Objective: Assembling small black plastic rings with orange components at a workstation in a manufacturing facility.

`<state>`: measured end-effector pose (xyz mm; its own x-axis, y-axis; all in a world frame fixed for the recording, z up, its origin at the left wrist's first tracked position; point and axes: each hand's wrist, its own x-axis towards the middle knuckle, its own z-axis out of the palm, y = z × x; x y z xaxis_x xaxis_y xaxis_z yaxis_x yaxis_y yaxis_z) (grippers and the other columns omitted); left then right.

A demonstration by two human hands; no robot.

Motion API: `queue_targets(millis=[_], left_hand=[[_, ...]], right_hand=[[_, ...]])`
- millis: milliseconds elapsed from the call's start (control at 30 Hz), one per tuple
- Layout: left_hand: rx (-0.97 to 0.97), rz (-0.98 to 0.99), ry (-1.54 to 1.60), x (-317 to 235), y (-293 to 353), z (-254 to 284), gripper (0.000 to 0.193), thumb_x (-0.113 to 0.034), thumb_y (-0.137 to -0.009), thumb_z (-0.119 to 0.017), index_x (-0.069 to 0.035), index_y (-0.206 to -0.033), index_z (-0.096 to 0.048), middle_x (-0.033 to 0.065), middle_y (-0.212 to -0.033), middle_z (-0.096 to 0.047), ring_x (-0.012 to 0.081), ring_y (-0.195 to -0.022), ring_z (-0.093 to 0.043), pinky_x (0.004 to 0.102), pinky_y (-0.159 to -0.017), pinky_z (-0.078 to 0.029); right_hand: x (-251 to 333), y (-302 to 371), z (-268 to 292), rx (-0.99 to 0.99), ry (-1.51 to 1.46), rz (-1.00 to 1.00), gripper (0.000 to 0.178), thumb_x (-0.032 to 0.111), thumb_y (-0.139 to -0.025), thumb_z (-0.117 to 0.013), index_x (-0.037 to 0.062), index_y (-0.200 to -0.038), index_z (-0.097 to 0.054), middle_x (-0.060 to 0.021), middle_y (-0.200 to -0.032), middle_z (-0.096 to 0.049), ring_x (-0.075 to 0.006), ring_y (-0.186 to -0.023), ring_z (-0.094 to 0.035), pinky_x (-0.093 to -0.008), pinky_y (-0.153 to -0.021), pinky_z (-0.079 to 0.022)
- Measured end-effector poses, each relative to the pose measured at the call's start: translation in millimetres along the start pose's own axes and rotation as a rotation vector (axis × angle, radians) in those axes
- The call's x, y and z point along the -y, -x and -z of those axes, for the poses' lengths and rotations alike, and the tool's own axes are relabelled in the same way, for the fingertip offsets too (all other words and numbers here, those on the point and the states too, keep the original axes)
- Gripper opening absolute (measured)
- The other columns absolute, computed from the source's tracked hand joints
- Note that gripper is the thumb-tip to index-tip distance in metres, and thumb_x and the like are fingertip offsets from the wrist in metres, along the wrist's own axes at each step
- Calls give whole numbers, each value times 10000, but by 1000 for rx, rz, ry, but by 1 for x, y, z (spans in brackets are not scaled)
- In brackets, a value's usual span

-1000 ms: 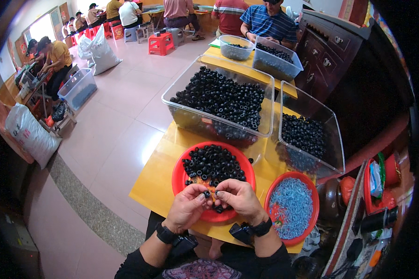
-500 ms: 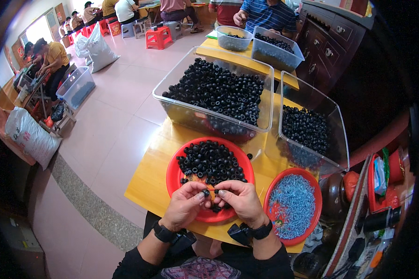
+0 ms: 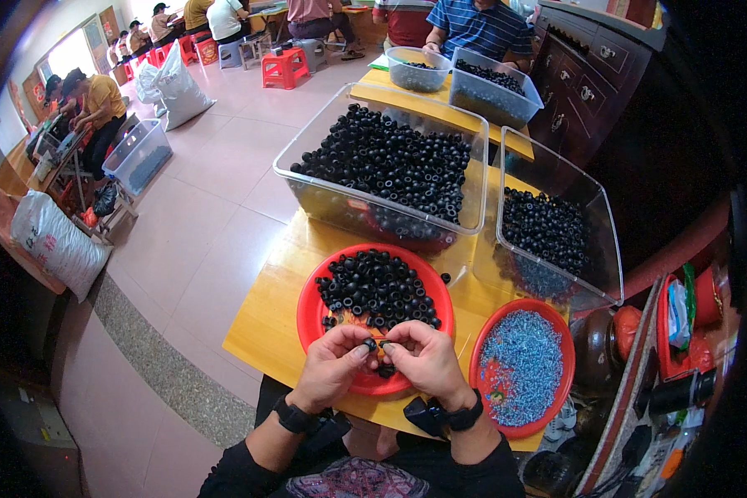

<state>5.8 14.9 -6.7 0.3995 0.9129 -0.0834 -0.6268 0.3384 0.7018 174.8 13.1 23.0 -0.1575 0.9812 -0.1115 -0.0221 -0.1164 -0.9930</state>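
Over the near part of a red round tray (image 3: 310, 307), my two hands meet fingertip to fingertip. My left hand (image 3: 334, 365) pinches a small round black piece (image 3: 369, 343) between thumb and index finger. Close beside it, my right hand (image 3: 426, 358) is closed in a pinch on something tiny and dark, too small to name. A heap of black ring-shaped pieces (image 3: 378, 286) fills the tray's far half, and a few lie under my fingers. To the right, another red tray (image 3: 476, 365) carries many small blue-grey pieces (image 3: 523, 361).
Beyond the tray, a large clear bin (image 3: 307, 195) of black pieces stands on the yellow table (image 3: 261, 303). A second clear bin (image 3: 610, 241) is to its right. Across from me sits a person in a striped shirt (image 3: 481, 33). A dark drawer cabinet (image 3: 585, 75) borders the right.
My right fingertips have shifted slightly, closer to the black piece in my left hand. Across the table, the person's raised hand has lowered toward the tubs.
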Motion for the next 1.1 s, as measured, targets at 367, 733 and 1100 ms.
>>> queue_targets(millis=[367,733,1100], left_hand=[[-130,-151,-427,9,5,-9,201,7,-870,-527,14,-1071,-515,64,-953,-594,110,-839,-586,247,-756,-499],[-133,-354,-878,7,10,-20,177,64,-809,-554,28,-982,-562,80,-853,-592,146,-780,-591,244,-686,-474],[87,-546,-1124,-22,14,-30,179,74,-753,-590,36,-927,-569,138,-801,-580,250,-723,-591,293,-643,-459]], right_hand=[[9,2,-3,-84,454,307,106,20,-736,-623,-13,-836,-608,-144,-764,-610,-233,-672,-619,-311,-595,-491],[7,7,3,39,137,35,87,25,-795,-600,-26,-866,-603,-89,-728,-630,-135,-645,-622,-265,-578,-508],[12,7,7,210,-202,-101,52,39,-831,-586,-4,-860,-594,-37,-718,-619,-86,-615,-599,-212,-541,-497]])
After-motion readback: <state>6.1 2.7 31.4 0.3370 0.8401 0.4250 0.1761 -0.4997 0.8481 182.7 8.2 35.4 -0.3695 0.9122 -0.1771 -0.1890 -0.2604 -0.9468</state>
